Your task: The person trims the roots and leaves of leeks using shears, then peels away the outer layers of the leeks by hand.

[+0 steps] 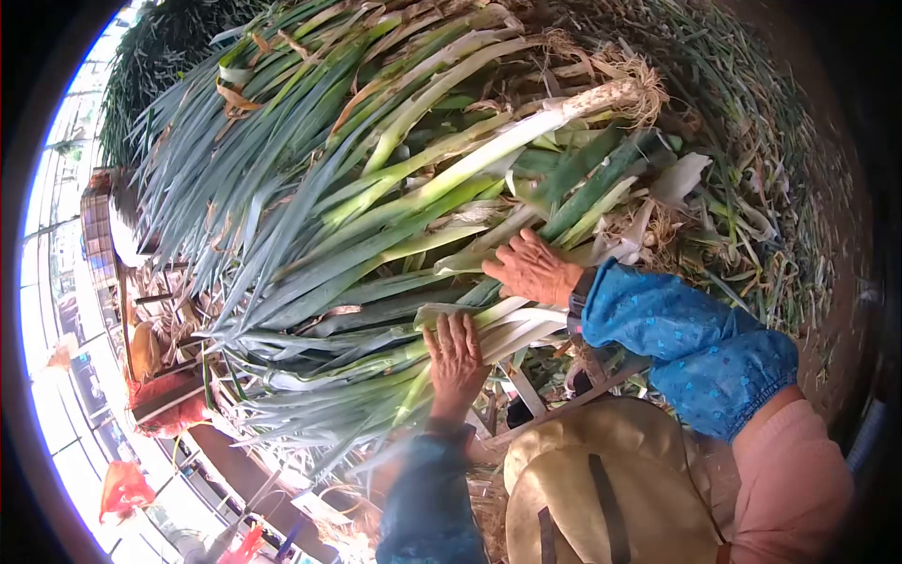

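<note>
A large heap of leeks [376, 216] fills the middle, with long green leaves to the left and pale roots to the right. My left hand [456, 362] is closed over several leeks near the front of the heap, its fingers over their stalks and leaves. Farther right, my right hand [534, 270] grips leeks with bent fingers near their white ends. Pale leek stalks [526, 324] run between and below the two hands. Both palms and the undersides of the fingers are hidden. One thick leek [545, 122] with bushy roots lies on top, beyond my right hand.
Loose leaves and trimmings [752, 160] cover the right side and back. A wooden frame [526, 390] stands below the leeks, close to my tan garment [611, 479]. Red bags [125, 491] and more gear lie at the lower left, beside a bright gridded wall [61, 376].
</note>
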Tool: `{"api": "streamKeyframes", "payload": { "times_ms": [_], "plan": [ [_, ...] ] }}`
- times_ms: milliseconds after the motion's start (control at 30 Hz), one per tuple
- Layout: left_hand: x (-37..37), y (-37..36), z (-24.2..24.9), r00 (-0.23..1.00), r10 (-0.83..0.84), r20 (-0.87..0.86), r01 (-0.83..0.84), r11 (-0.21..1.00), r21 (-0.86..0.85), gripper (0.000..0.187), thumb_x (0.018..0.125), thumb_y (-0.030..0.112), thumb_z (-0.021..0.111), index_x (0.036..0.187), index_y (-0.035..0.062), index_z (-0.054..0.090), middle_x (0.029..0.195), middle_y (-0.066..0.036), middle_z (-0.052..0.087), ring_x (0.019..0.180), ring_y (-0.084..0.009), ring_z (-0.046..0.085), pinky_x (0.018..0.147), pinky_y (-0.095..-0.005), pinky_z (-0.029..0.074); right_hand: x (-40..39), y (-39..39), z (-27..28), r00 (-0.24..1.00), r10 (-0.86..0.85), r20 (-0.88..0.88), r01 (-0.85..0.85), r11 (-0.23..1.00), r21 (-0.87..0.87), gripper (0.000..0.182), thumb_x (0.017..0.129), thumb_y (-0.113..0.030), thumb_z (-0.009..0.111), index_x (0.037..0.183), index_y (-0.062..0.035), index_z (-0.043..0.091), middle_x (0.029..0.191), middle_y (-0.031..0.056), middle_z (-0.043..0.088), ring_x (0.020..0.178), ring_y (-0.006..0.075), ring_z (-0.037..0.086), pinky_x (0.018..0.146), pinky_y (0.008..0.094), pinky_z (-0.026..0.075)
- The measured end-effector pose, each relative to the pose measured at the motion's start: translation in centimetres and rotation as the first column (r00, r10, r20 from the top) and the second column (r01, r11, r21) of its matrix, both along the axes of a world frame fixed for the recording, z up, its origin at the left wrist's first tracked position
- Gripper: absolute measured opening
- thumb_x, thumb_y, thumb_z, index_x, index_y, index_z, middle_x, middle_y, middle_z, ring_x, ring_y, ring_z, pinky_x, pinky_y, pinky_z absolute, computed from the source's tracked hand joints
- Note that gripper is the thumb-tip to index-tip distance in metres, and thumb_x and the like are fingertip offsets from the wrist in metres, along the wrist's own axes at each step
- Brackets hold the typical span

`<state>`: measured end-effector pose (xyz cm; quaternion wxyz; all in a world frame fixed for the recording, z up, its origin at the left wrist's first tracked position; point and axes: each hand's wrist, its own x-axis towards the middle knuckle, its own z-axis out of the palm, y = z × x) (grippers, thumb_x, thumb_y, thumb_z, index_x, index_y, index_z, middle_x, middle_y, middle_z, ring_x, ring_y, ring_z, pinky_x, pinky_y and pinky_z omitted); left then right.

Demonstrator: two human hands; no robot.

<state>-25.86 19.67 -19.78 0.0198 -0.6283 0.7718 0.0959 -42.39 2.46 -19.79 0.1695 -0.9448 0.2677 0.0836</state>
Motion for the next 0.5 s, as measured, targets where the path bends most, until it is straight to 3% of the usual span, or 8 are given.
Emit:
{"api": "streamKeyframes", "payload": {
  "times_ms": [67, 100, 233, 300, 400, 433, 467, 500],
  "plan": [
    [-0.1, 0.3, 0.0, 0.999, 0.025, -0.044, -0.024, 1.000, 0.019, 0.077, 0.065, 0.021, 0.063, 0.131, -0.0050, 0.034, 0.133, -0.023, 0.036, 0.125, -0.0418, 0.033, 0.104, -0.0615, 0.019, 0.0, 0.8, -0.8, 0.960, 0.071, 0.272, -0.012, 0.978, -0.210, 0.018, 0.080, -0.024, 0.054, 0.093, -0.0124, 0.057, 0.086, 0.0046, 0.052, 0.086, 0.0215, 0.052, 0.078, 0.0393, 0.037],
    [-0.2, 0.1, 0.2, 0.996, 0.037, -0.081, -0.036, 0.999, 0.016, 0.077, 0.064, 0.020, 0.063, 0.131, -0.0048, 0.034, 0.133, -0.022, 0.036, 0.126, -0.0416, 0.033, 0.104, -0.0613, 0.019, 0.3, 1.0, -0.7, 0.957, 0.091, 0.275, -0.026, 0.972, -0.233, 0.011, 0.079, -0.018, 0.048, 0.082, -0.0140, 0.058, 0.080, 0.0028, 0.051, 0.083, 0.0203, 0.052, 0.077, 0.0375, 0.038],
    [0.3, 0.1, -0.5, 0.997, 0.003, -0.081, -0.008, 0.998, -0.066, 0.082, 0.059, 0.020, 0.067, 0.132, -0.0017, 0.034, 0.135, -0.020, 0.036, 0.127, -0.0410, 0.032, 0.105, -0.0603, 0.019, -0.9, 0.2, -0.2, 0.961, 0.122, 0.246, -0.063, 0.970, -0.236, 0.007, 0.078, -0.019, 0.051, 0.074, -0.0159, 0.056, 0.076, -0.0004, 0.051, 0.080, 0.0169, 0.052, 0.073, 0.0337, 0.039],
    [0.5, 0.3, -0.8, 0.997, -0.024, -0.072, 0.017, 0.995, -0.094, 0.083, 0.059, 0.021, 0.067, 0.133, 0.0002, 0.035, 0.137, -0.019, 0.035, 0.128, -0.0412, 0.030, 0.105, -0.0601, 0.019, -3.1, -0.8, -0.9, 0.931, 0.162, 0.327, -0.016, 0.913, -0.409, 0.005, 0.077, -0.015, 0.053, 0.075, -0.0161, 0.057, 0.073, -0.0017, 0.052, 0.074, 0.0136, 0.053, 0.068, 0.0309, 0.039],
    [0.6, 0.0, -0.5, 0.996, -0.013, -0.084, 0.004, 0.994, -0.107, 0.082, 0.059, 0.022, 0.067, 0.132, 0.0003, 0.037, 0.137, -0.018, 0.035, 0.129, -0.0409, 0.028, 0.105, -0.0599, 0.018, -9.8, -4.1, 1.2, 0.958, 0.075, 0.275, -0.019, 0.979, -0.201, 0.011, 0.077, -0.007, 0.054, 0.086, -0.0084, 0.061, 0.080, 0.0060, 0.060, 0.071, 0.0204, 0.060, 0.063, 0.0333, 0.050],
    [0.7, 0.0, -0.2, 0.998, -0.014, -0.060, 0.011, 0.999, -0.052, 0.082, 0.058, 0.023, 0.068, 0.132, 0.0003, 0.039, 0.137, -0.018, 0.035, 0.130, -0.0407, 0.026, 0.106, -0.0592, 0.018, -13.8, -4.9, 0.0, 0.946, -0.100, 0.308, 0.154, 0.976, -0.157, 0.018, 0.079, -0.006, 0.052, 0.093, -0.0079, 0.062, 0.079, 0.0074, 0.060, 0.071, 0.0205, 0.060, 0.060, 0.0322, 0.049],
    [0.7, 0.0, -0.4, 0.997, -0.014, -0.079, 0.009, 0.998, -0.066, 0.080, 0.060, 0.023, 0.067, 0.132, 0.0005, 0.039, 0.137, -0.018, 0.036, 0.130, -0.0402, 0.027, 0.106, -0.0590, 0.018, -19.5, -5.8, 0.3, 0.833, -0.547, -0.087, 0.553, 0.830, 0.076, 0.020, 0.081, -0.007, 0.051, 0.097, -0.0081, 0.063, 0.080, 0.0083, 0.059, 0.069, 0.0218, 0.059, 0.056, 0.0323, 0.046],
    [0.9, 0.2, -0.6, 0.995, -0.014, -0.099, 0.007, 0.997, -0.077, 0.079, 0.061, 0.023, 0.065, 0.132, 0.0006, 0.039, 0.136, -0.018, 0.036, 0.129, -0.0398, 0.027, 0.106, -0.0588, 0.018, -28.6, -7.0, 1.9, 0.711, -0.689, -0.144, 0.687, 0.724, -0.071, 0.021, 0.086, -0.012, 0.046, 0.097, -0.0072, 0.063, 0.078, 0.0098, 0.060, 0.069, 0.0231, 0.059, 0.057, 0.0352, 0.045]
  ]
}}
